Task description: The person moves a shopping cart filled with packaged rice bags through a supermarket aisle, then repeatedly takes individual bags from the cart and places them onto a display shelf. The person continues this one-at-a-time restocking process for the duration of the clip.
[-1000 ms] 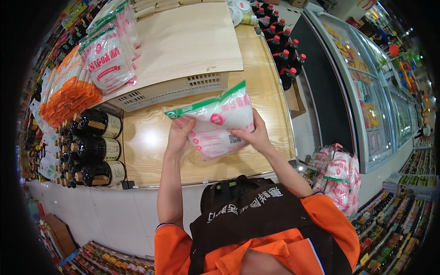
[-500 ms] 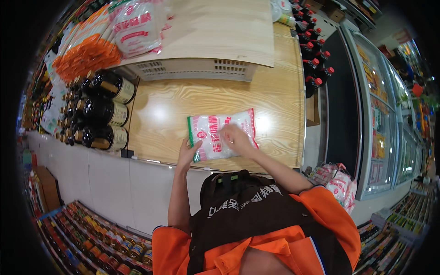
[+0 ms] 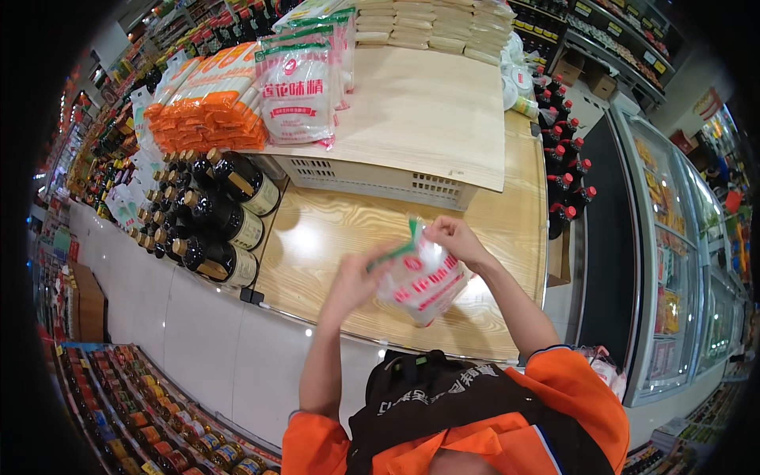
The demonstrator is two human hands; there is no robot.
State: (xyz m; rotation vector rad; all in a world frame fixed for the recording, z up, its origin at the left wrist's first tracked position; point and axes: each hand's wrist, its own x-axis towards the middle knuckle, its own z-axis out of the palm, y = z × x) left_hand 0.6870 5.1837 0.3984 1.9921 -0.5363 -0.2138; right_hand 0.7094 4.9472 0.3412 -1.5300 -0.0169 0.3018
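A white plastic bag of seasoning (image 3: pixel 427 277) with pink print and a green top edge hangs tilted between my hands, above the wooden table. My left hand (image 3: pixel 352 279), smeared by motion, is at the bag's upper left corner, where its fingers close on the green edge. At the other top corner my right hand (image 3: pixel 455 237) pinches the green edge with curled fingers. The bag's lower end points toward me and looks slightly blurred.
Similar seasoning bags (image 3: pixel 297 95) stand on a raised board (image 3: pixel 404 103), beside stacked orange packets (image 3: pixel 206 111). Dark bottles (image 3: pixel 226 214) line the left side; red-capped bottles (image 3: pixel 566 174) stand at the right. A glass-doored freezer (image 3: pixel 665 261) lies further right.
The bag, lying flat on the table before, is now lifted and turned with its green edge upward. My right hand has moved to that edge. The view has shifted, showing more of the far shelf.
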